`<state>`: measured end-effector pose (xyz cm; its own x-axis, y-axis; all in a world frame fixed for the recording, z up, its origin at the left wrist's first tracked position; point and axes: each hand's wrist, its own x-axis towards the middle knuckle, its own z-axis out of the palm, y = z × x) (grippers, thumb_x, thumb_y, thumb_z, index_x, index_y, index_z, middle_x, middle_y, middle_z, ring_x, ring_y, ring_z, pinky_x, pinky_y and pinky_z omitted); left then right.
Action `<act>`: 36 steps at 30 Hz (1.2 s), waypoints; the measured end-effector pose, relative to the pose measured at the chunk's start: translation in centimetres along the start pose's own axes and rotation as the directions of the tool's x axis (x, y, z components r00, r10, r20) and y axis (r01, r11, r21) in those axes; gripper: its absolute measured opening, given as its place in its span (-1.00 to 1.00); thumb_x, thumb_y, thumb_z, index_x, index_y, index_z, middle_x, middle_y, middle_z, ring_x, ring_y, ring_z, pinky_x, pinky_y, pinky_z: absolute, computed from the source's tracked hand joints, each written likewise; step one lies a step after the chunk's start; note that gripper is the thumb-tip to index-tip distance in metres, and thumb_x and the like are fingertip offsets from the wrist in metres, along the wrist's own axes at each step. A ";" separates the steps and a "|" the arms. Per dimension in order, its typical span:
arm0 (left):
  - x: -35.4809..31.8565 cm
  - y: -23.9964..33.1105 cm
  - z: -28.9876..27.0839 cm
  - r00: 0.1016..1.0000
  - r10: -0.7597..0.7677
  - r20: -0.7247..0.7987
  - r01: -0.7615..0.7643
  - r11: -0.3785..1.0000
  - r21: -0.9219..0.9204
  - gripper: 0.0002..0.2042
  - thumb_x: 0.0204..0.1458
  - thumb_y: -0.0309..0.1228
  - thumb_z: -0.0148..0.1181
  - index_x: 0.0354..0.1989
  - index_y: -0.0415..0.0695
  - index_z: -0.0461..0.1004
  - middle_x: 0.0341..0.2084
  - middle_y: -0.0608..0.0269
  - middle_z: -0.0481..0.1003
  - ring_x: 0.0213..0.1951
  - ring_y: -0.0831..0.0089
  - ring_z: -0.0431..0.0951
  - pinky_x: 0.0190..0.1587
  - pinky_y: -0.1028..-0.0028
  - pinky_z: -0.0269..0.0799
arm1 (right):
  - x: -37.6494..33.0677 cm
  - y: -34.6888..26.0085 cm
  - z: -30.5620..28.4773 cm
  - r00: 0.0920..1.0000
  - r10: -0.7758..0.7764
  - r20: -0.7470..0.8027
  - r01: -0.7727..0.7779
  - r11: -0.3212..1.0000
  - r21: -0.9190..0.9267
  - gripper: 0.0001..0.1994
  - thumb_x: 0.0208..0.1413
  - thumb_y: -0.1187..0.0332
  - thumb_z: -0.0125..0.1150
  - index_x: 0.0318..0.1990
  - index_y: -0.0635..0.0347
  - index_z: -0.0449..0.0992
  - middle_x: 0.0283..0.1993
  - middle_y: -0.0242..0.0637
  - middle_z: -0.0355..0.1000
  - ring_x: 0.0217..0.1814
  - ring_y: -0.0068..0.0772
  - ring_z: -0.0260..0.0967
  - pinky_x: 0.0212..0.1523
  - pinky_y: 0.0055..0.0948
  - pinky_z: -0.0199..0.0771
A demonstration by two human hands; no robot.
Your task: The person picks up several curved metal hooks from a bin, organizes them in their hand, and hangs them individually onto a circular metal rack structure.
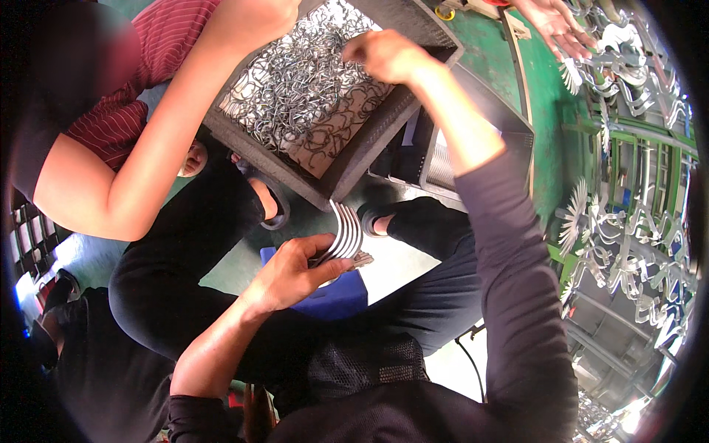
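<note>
Several curved metal rods [347,235], shiny and nested side by side, are gripped between the thumb and fingers of my left hand [292,275], above my lap. My right hand [388,59] reaches over the right side of a dark crate [373,144], its fingers closed together; anything in the fingertips is too hidden to make out. A tangled heap of bent metal wire hooks [292,100] lies in the crate, thicker toward the middle and thinner at the near right, where brown lining shows.
A co-worker's bare arm [166,140] extends over the crate's left side. Right of it stands a second dark bin [517,136]. Another person's hand [554,29] is at upper right, beside racks of hanging metal parts [613,244]. Something blue [332,299] lies below my left hand.
</note>
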<state>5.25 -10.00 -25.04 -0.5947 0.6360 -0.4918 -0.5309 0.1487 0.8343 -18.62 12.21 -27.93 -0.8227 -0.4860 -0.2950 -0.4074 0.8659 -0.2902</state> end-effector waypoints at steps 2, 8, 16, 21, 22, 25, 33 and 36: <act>0.2 0.2 0.0 1.000 -0.002 0.003 0.002 1.000 0.002 -0.70 0.00 -0.26 0.18 -0.26 -0.28 0.47 -0.63 0.24 0.37 -0.54 0.54 0.29 -0.44 0.48 0.23 | 1.7 3.7 -0.1 0.940 0.338 0.052 -0.298 0.882 -0.365 -0.71 -0.07 0.51 0.08 -0.13 0.13 0.53 -0.20 -0.14 0.50 -0.09 -0.25 0.45 -0.03 -0.38 0.37; 0.2 1.4 -0.3 0.995 -0.098 0.021 0.097 0.994 0.044 -0.71 0.00 -0.28 0.17 -0.24 -0.28 0.47 -0.61 0.24 0.38 -0.53 0.56 0.30 -0.42 0.49 0.23 | 2.5 6.7 -1.6 0.995 -0.081 0.054 0.080 0.997 0.017 -0.69 -0.02 0.46 0.12 -0.06 0.03 0.49 -0.09 -0.20 0.47 -0.05 -0.29 0.41 0.00 -0.41 0.35; 0.2 1.2 -0.3 0.998 -0.063 0.021 0.062 0.997 0.044 -0.71 0.00 -0.28 0.17 -0.23 -0.27 0.47 -0.63 0.24 0.37 -0.55 0.55 0.28 -0.44 0.48 0.22 | 2.0 4.9 -2.9 0.831 0.507 0.229 -0.420 0.841 -0.340 -0.75 -0.03 0.54 -0.05 -0.19 0.35 0.50 -0.25 0.01 0.49 -0.18 -0.21 0.49 -0.14 -0.29 0.44; 0.2 1.6 -0.4 0.999 -0.037 0.020 0.035 0.996 0.080 -0.70 0.00 -0.27 0.17 -0.24 -0.27 0.47 -0.63 0.23 0.36 -0.56 0.54 0.28 -0.45 0.47 0.22 | 1.8 4.5 -0.8 0.909 0.413 0.057 -0.338 0.810 -0.479 -0.77 -0.03 0.58 -0.06 -0.23 0.40 0.49 -0.25 -0.01 0.49 -0.22 -0.20 0.49 -0.15 -0.28 0.46; 0.2 1.6 -0.4 0.999 -0.040 0.023 0.038 0.996 0.082 -0.70 0.00 -0.27 0.17 -0.24 -0.27 0.47 -0.63 0.22 0.36 -0.56 0.53 0.28 -0.45 0.47 0.22 | 1.7 4.6 -0.7 0.919 0.393 0.038 -0.321 0.798 -0.510 -0.79 -0.03 0.57 -0.03 -0.24 0.39 0.49 -0.27 -0.03 0.49 -0.25 -0.23 0.49 -0.19 -0.30 0.48; 0.0 1.8 -0.5 0.999 -0.041 0.018 0.039 0.997 0.073 -0.70 -0.01 -0.27 0.17 -0.24 -0.27 0.47 -0.63 0.21 0.37 -0.55 0.53 0.28 -0.45 0.47 0.22 | 1.3 4.5 -2.4 0.953 0.227 0.200 -0.214 0.973 -0.085 -0.84 -0.04 0.54 0.07 -0.29 0.32 0.51 -0.37 -0.17 0.49 -0.41 -0.39 0.48 -0.39 -0.42 0.51; -0.1 1.8 -0.3 0.999 -0.023 0.038 0.020 0.996 0.087 -0.72 -0.01 -0.28 0.17 -0.25 -0.27 0.46 -0.61 0.19 0.38 -0.53 0.52 0.30 -0.42 0.46 0.23 | 1.1 4.4 1.1 0.909 0.022 0.416 -0.027 1.000 0.007 -0.76 -0.09 0.47 0.22 -0.19 0.15 0.54 -0.23 -0.23 0.51 -0.13 -0.32 0.43 -0.07 -0.43 0.36; 0.0 1.5 -0.2 1.000 -0.002 0.030 -0.001 0.996 0.087 -0.72 0.00 -0.29 0.16 -0.25 -0.27 0.46 -0.60 0.18 0.39 -0.53 0.51 0.32 -0.41 0.46 0.25 | -0.1 4.2 2.3 0.998 -0.044 -0.040 0.037 0.988 -0.147 -0.75 -0.08 0.43 0.23 -0.17 0.13 0.53 -0.23 -0.18 0.50 -0.13 -0.23 0.44 -0.07 -0.37 0.37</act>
<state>4.34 -9.97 -23.88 -0.5753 0.6585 -0.4853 -0.4760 0.2130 0.8533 -19.38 15.64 -31.21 -0.8193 -0.5181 -0.2455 -0.4916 0.8552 -0.1642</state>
